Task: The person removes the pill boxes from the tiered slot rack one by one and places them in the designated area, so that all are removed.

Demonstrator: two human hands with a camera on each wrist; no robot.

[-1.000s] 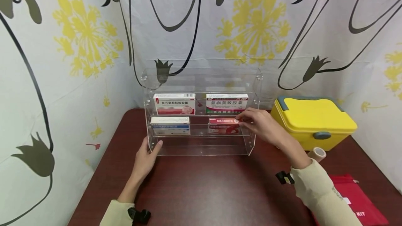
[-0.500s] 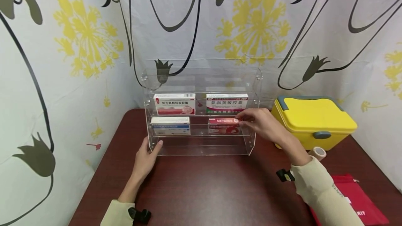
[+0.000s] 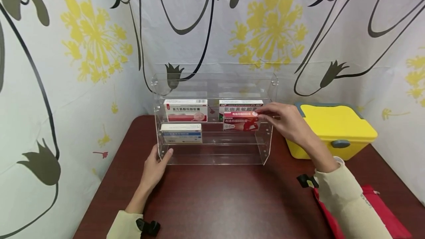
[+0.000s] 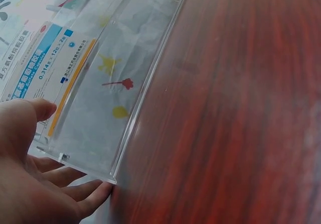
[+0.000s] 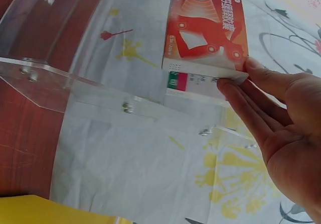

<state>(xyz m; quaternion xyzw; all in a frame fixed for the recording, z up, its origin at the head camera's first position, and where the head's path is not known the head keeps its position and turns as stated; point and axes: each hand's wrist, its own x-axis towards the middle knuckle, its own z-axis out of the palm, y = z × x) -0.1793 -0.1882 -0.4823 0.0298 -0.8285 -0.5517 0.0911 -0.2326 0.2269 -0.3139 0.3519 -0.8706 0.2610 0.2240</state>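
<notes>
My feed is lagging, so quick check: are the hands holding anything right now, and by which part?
The right hand pinches the red medicine box by its right end. The left hand holds nothing; it rests against the clear acrylic rack at the lower left corner.

In front of me a dark reddish wooden table (image 3: 232,202) fills the lower frame; white curtains (image 3: 66,47) printed with yellow flowers and black stems cover the upper frame.

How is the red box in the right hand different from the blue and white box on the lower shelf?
The red box is lifted clear of the shelf, pinched by the right hand; the blue and white box rests on its shelf, untouched. The red box overlaps the green-lettered box behind; the blue and white box overlaps none. Both are cartons facing forward.
</notes>
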